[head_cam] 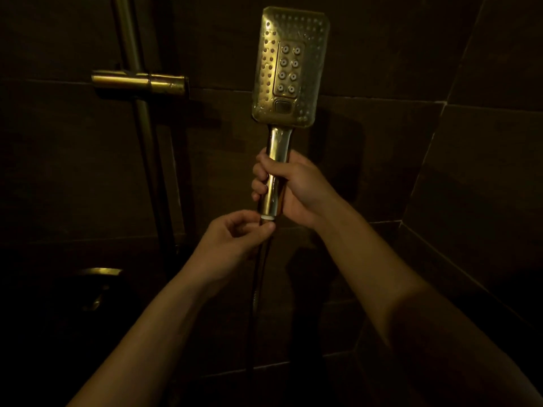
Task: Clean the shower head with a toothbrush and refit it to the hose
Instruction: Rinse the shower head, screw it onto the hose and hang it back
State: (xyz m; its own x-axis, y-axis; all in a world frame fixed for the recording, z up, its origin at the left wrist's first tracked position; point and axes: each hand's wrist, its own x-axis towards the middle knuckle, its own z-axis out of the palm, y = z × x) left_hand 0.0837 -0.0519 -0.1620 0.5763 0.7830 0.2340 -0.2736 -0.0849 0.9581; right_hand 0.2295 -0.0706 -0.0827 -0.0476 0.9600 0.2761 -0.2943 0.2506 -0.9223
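A rectangular metal shower head point(289, 66) stands upright in front of me, its nozzle face turned toward the camera. My right hand point(289, 188) grips its handle. A white ring shows at the handle's bottom end. Just below that ring my left hand point(235, 235) pinches the end of the dark hose point(258, 292), which hangs straight down from there. The hose end touches the handle's base; the joint itself is hidden by my fingers. No toothbrush is in view.
A vertical shower rail point(138, 118) with a metal holder bracket point(138, 82) is on the tiled wall at the left. A tap fitting point(100, 273) glints low on the left. Dark tiled walls meet in a corner at the right.
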